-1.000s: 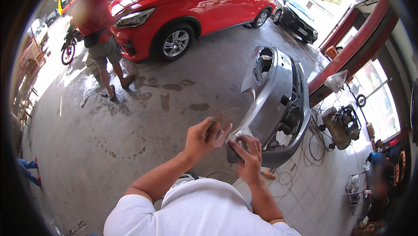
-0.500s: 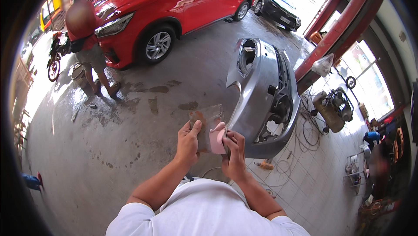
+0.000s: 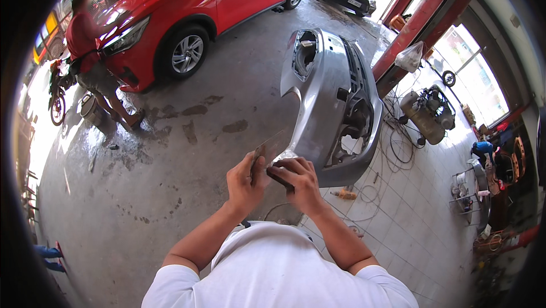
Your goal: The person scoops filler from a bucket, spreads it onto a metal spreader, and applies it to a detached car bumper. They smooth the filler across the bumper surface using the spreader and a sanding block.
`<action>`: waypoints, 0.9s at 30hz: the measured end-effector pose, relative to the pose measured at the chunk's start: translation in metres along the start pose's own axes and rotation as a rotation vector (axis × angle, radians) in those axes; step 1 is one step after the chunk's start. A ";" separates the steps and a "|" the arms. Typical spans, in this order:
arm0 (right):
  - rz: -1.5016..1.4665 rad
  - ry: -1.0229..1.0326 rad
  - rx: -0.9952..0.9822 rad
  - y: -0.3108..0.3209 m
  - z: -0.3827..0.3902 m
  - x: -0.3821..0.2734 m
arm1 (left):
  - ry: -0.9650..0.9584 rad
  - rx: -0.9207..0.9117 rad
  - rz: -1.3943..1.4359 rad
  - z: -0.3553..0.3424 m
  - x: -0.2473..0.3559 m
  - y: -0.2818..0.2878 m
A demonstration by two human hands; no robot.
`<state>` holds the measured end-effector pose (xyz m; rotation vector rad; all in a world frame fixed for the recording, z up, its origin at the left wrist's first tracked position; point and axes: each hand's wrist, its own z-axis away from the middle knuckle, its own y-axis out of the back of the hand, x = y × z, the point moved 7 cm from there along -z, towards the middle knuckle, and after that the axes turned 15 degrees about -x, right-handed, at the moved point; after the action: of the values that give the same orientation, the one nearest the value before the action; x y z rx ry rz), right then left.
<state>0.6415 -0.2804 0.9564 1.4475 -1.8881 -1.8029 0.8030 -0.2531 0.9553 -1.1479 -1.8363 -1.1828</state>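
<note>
My left hand [image 3: 244, 184] grips a thin, stained flat plate [image 3: 273, 145] by its edge, thumb on the near side. The plate is tilted and shows almost edge-on, so the pink paste on its face cannot be made out. My right hand [image 3: 303, 184] is closed around a dark, flat spreader [image 3: 280, 177], held close beside the plate; whether they touch, I cannot tell. Just beyond both hands stands a grey car bumper [image 3: 320, 109], with its near lower end close to my right hand.
A red car [image 3: 190, 9] stands at the back left, a person [image 3: 85, 41] leaning at its front beside a bucket [image 3: 91, 109]. To the right are a red post [image 3: 424, 32], an air compressor [image 3: 424, 117] and looped hoses [image 3: 398, 152]. An orange power tool [image 3: 344, 194] lies on the tiles.
The plate has turned from face-up to nearly edge-on, taking the pink paste out of sight. My right hand has turned over with the spreader. The whole view has shifted slightly.
</note>
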 end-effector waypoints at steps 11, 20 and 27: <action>-0.197 0.259 0.097 0.000 0.011 -0.029 | 0.144 0.296 0.319 -0.018 -0.052 0.036; -0.116 -0.030 -0.026 -0.004 -0.001 0.036 | 0.465 0.207 1.006 0.004 -0.053 0.009; -0.550 0.035 0.028 -0.025 0.008 0.007 | 0.215 0.325 0.840 0.000 -0.042 0.011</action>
<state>0.6452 -0.2748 0.9304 2.1517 -1.6034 -1.9384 0.8291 -0.2640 0.9231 -1.3304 -1.1197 -0.4734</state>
